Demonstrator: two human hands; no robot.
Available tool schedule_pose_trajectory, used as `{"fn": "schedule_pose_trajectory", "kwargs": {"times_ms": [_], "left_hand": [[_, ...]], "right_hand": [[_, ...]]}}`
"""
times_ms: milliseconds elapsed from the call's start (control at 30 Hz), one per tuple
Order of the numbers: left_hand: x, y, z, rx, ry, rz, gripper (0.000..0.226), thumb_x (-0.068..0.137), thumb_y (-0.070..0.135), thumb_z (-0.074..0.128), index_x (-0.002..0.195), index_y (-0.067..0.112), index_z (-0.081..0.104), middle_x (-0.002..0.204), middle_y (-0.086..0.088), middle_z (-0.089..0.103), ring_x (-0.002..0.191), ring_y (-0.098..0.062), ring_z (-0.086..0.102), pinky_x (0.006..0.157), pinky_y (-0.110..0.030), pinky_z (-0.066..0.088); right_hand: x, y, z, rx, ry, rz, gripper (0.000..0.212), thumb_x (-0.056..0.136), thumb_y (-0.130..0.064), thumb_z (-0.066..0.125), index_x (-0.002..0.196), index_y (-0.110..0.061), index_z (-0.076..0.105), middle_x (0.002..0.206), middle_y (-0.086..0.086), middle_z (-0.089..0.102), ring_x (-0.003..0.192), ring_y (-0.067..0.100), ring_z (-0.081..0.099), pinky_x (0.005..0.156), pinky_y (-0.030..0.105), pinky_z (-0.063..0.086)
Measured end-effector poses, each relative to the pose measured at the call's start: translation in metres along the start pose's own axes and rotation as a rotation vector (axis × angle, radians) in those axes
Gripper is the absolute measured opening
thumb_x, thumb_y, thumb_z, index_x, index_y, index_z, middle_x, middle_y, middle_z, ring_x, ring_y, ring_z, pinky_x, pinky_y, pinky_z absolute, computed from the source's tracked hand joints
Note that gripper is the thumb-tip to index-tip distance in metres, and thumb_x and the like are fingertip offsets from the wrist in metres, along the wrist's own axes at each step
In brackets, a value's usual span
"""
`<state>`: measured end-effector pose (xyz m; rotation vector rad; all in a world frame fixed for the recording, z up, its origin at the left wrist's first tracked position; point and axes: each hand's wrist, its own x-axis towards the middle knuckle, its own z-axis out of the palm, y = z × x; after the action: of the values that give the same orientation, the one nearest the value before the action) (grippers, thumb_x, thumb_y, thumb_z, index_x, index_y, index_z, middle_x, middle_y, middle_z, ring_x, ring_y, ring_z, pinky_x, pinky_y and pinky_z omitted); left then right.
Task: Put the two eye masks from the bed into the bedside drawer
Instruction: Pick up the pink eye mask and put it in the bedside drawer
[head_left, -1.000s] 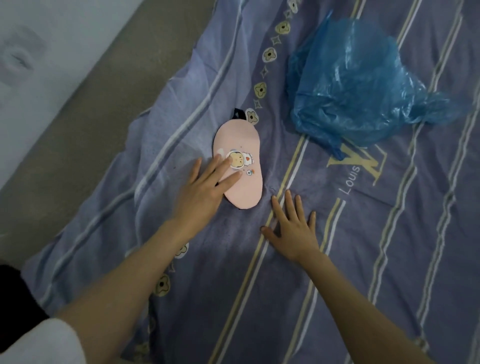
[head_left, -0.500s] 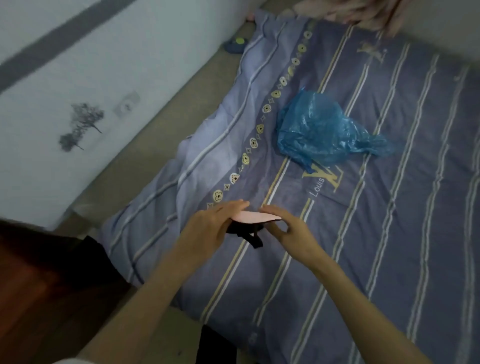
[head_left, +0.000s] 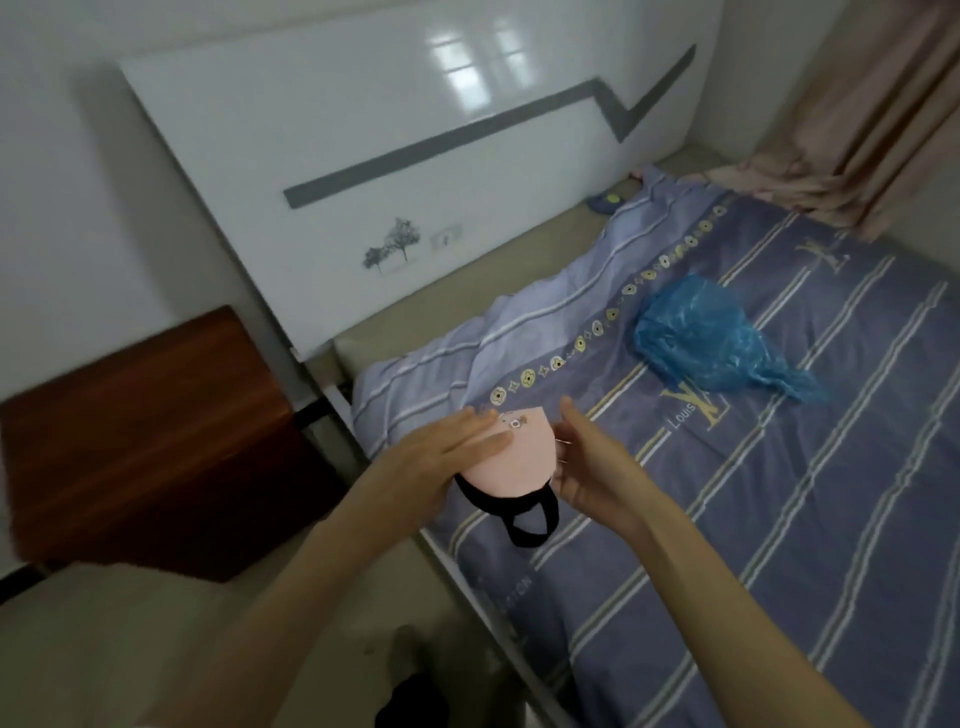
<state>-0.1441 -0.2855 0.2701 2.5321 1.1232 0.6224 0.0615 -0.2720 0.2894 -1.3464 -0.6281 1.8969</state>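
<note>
Head view: one pink eye mask between two flat-fingered hands, left hand and right hand.

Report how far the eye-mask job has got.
Nothing is stowed yet. In hand: the pink mask is off the bed, between the left hand and right hand, strap dangling. Left: carry it to the nightstand. No drawer or second mask shows.

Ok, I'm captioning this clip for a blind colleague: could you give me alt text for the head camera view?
Two bare hands hold a pink eye mask between them, left hand on top and right hand beside it, its black strap dangling over the edge of a bed with a striped blue cover. A blue plastic bag lies on the bed; a dark wooden bedside cabinet stands left.
</note>
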Motion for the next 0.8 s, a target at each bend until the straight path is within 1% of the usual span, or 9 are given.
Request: {"fn": "schedule_pose_trajectory", "kwargs": {"times_ms": [67, 133, 200, 267, 333, 433, 567, 667, 800], "left_hand": [[-0.018, -0.001, -0.017, 0.064, 0.025, 0.005, 0.052, 0.082, -0.003, 0.041, 0.13, 0.016, 0.042, 0.135, -0.018, 0.049, 0.127, -0.033, 0.037, 0.107, -0.036, 0.028], [-0.039, -0.004, -0.034, 0.151, 0.05, 0.002, 0.049, 0.084, 0.006, 0.035, 0.132, 0.015, 0.038, 0.137, -0.019, 0.047, 0.128, -0.036, 0.036, 0.103, -0.051, 0.033], [-0.06, -0.008, -0.048, 0.161, 0.103, -0.062, 0.049, 0.086, 0.011, 0.034, 0.135, 0.015, 0.033, 0.142, -0.017, 0.041, 0.133, -0.034, 0.031, 0.104, -0.058, 0.029], [-0.087, -0.008, -0.065, -0.016, 0.217, -0.219, 0.05, 0.089, 0.022, 0.035, 0.138, 0.021, 0.029, 0.147, -0.007, 0.03, 0.139, -0.02, 0.02, 0.113, -0.047, 0.023], [-0.117, -0.01, -0.083, -0.212, 0.378, -0.386, 0.054, 0.085, 0.031, 0.041, 0.137, 0.023, 0.03, 0.146, 0.0, 0.03, 0.137, -0.01, 0.021, 0.115, -0.033, 0.02], [-0.154, -0.015, -0.108, -0.293, 0.659, -0.581, 0.049, 0.074, 0.036, 0.056, 0.117, 0.015, 0.051, 0.123, -0.002, 0.051, 0.116, -0.011, 0.044, 0.1, -0.031, 0.038], [-0.193, -0.021, -0.135, -0.271, 0.896, -0.814, 0.036, 0.065, 0.035, 0.069, 0.088, 0.018, 0.047, 0.09, 0.005, 0.044, 0.087, -0.012, 0.042, 0.078, -0.02, 0.038], [-0.212, -0.024, -0.148, -0.334, 0.764, -0.782, 0.01, 0.081, 0.025, 0.059, 0.075, 0.019, 0.055, 0.082, 0.013, 0.051, 0.08, 0.0, 0.047, 0.072, -0.02, 0.036], [-0.219, -0.014, -0.166, -0.771, 0.617, -0.73, 0.024, 0.092, 0.01, 0.046, 0.085, 0.028, 0.061, 0.09, 0.005, 0.062, 0.084, 0.007, 0.056, 0.076, -0.006, 0.041]], "right_hand": [[-0.009, 0.0, 0.027, -0.028, -0.091, -0.016, 0.036, 0.091, -0.037, 0.048, 0.083, -0.009, 0.069, 0.068, 0.003, 0.068, 0.061, 0.012, 0.064, 0.053, 0.021, 0.054], [-0.015, 0.002, 0.057, -0.09, -0.15, -0.028, 0.022, 0.089, -0.023, 0.054, 0.091, -0.006, 0.067, 0.079, 0.006, 0.07, 0.073, 0.014, 0.065, 0.061, 0.022, 0.055], [-0.018, 0.006, 0.088, -0.1, -0.155, -0.04, 0.015, 0.087, -0.011, 0.055, 0.095, -0.003, 0.065, 0.084, 0.008, 0.069, 0.078, 0.017, 0.065, 0.066, 0.024, 0.055], [-0.019, 0.014, 0.123, -0.079, -0.156, -0.067, 0.019, 0.087, -0.006, 0.053, 0.101, 0.001, 0.063, 0.086, 0.01, 0.069, 0.08, 0.02, 0.064, 0.069, 0.027, 0.052], [-0.019, 0.027, 0.159, -0.103, -0.161, -0.091, 0.017, 0.087, -0.007, 0.053, 0.099, -0.003, 0.065, 0.076, 0.004, 0.073, 0.071, 0.014, 0.066, 0.062, 0.021, 0.053], [-0.016, 0.052, 0.209, -0.172, -0.148, -0.124, 0.016, 0.086, -0.015, 0.058, 0.094, -0.005, 0.067, 0.07, 0.001, 0.072, 0.059, 0.007, 0.066, 0.051, 0.017, 0.05], [-0.018, 0.083, 0.269, -0.162, -0.141, -0.145, 0.014, 0.086, -0.018, 0.06, 0.084, -0.007, 0.068, 0.074, 0.005, 0.071, 0.062, 0.012, 0.065, 0.055, 0.02, 0.053], [-0.019, 0.095, 0.299, -0.131, -0.139, -0.169, 0.014, 0.086, -0.019, 0.06, 0.086, -0.007, 0.067, 0.075, 0.004, 0.071, 0.064, 0.012, 0.065, 0.054, 0.019, 0.053], [-0.017, 0.095, 0.322, -0.083, -0.101, -0.181, 0.014, 0.086, -0.017, 0.059, 0.091, -0.005, 0.064, 0.084, 0.009, 0.067, 0.069, 0.015, 0.061, 0.052, 0.018, 0.052]]}}
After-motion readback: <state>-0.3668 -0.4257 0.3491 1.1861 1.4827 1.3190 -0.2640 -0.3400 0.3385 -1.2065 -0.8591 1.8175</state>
